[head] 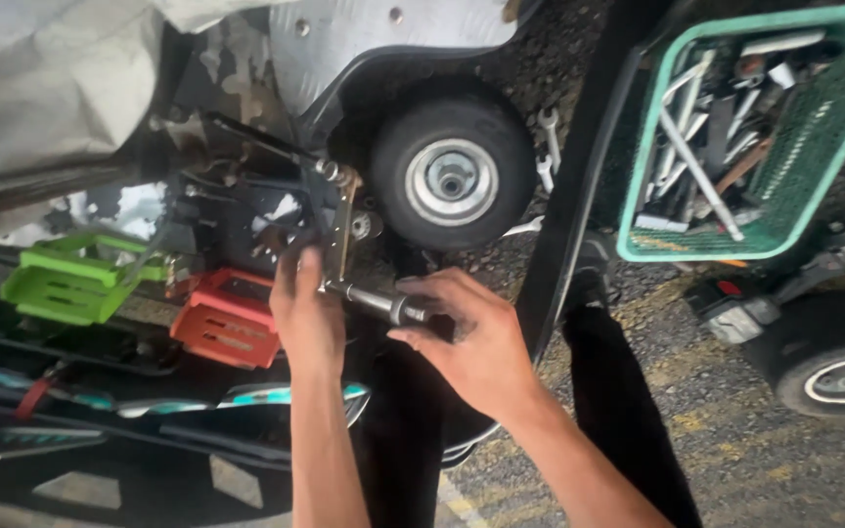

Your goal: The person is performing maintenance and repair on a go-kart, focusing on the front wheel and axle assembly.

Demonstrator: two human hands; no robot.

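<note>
My right hand (471,337) grips the handle end of a steel socket wrench (376,301) that points left into a metal bracket (344,230). My left hand (305,308) presses against the bracket beside the wrench head, its fingers reaching behind the plate. Whether it holds anything there is hidden. The bracket sits on a small vehicle's steering linkage, just left of a small black tyre with a silver hub (452,176).
A green pedal (75,279) and a red pedal (227,318) sit to the left. A green mesh basket (794,196) full of wrenches stands at the upper right. Loose spanners (548,147) lie on gravel. Another wheel (833,357) is at the right.
</note>
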